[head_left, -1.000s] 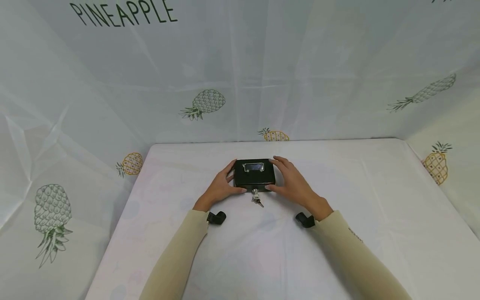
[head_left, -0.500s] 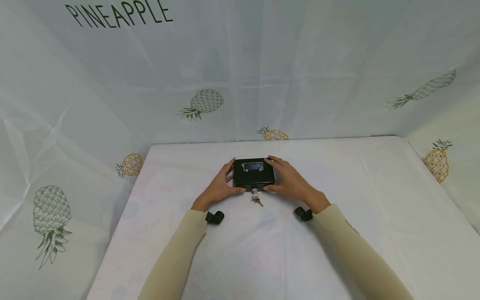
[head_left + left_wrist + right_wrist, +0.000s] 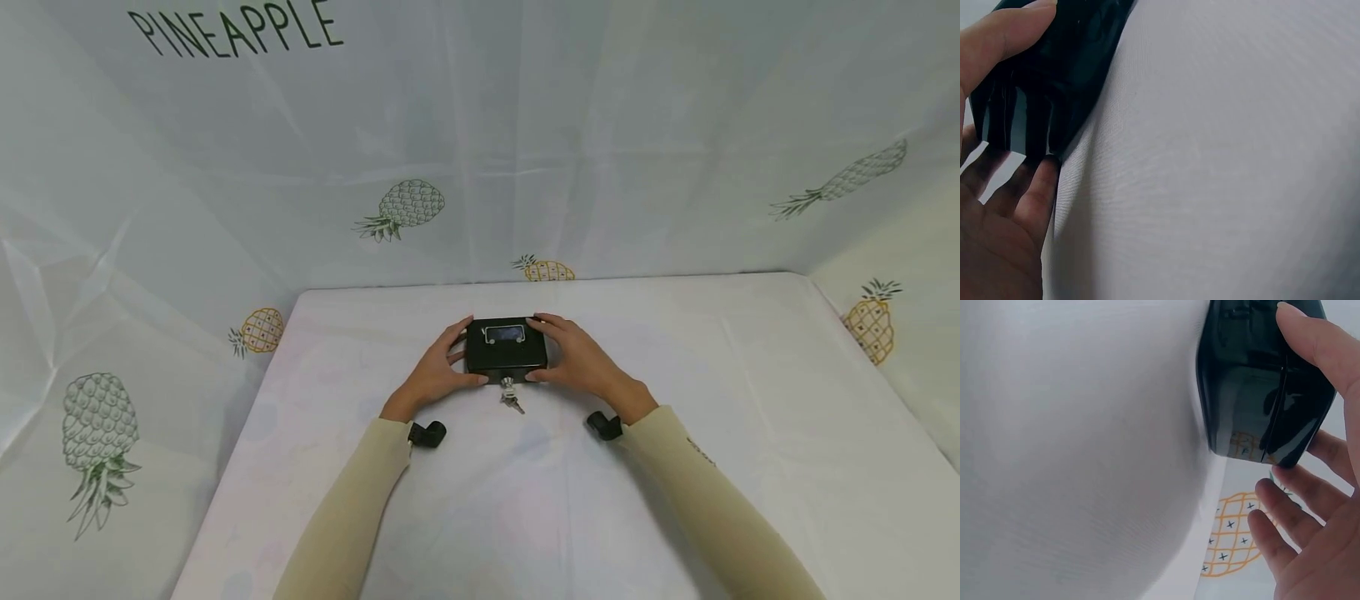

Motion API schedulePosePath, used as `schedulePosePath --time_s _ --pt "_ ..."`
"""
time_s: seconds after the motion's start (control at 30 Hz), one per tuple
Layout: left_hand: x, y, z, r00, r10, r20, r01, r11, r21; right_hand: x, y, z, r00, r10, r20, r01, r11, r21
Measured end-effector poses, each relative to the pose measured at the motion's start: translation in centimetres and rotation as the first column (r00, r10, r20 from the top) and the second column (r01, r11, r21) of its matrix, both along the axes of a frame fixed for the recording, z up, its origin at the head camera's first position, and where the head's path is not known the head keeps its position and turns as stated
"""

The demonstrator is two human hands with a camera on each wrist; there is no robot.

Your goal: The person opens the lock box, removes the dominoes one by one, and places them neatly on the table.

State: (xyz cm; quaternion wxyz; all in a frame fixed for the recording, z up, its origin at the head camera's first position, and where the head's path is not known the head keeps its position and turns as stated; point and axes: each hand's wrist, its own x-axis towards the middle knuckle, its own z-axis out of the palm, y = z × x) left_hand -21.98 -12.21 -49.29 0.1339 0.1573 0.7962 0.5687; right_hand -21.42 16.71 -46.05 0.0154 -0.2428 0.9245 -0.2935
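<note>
A small black cash box (image 3: 495, 354) with a metal handle on its lid sits on the white cloth, its lid down. Keys (image 3: 512, 398) hang from the lock at its front. My left hand (image 3: 433, 375) holds the box's left side, thumb at the front edge and fingers along the side toward the back. On the opposite side my right hand (image 3: 583, 362) holds it, thumb at the front and index finger over the back right corner. In the right wrist view, the thumb presses the box (image 3: 1247, 394) while the other fingers spread behind it.
The white-covered table (image 3: 675, 500) extends around the box. Behind it rises a curtain (image 3: 637, 167) printed with pineapples, with more of that cloth on both sides. A small black device (image 3: 429, 434) is worn at the left wrist, another (image 3: 604, 426) at the right.
My right hand has shifted slightly left, bringing its index finger a little further over the box's back right corner. The left hand keeps its hold, and the box stays in place.
</note>
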Motion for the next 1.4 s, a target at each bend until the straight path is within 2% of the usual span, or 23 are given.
schedulePosePath --time_s 0.37,0.67,1.0,1.4 --pt "0.0 -0.1 0.5 0.999 0.012 0.038 -0.012 1.000 -0.016 -0.3 0.1 0.6 1.000 -0.002 0.012 0.002 1.000 -0.008" --pt "-0.1 -0.1 0.7 0.997 0.020 0.073 -0.019 1.000 -0.016 -0.9 0.5 1.1 0.998 0.004 0.066 -0.003 1.000 -0.006" --pt "-0.4 -0.1 1.1 0.994 0.022 0.109 -0.022 1.000 0.000 -1.5 0.8 1.5 0.990 0.011 0.141 -0.003 0.998 -0.055" --pt "-0.8 -0.2 1.2 0.995 0.016 0.095 -0.016 1.000 -0.005 -2.0 1.0 1.6 0.982 0.004 0.190 0.014 0.996 -0.092"
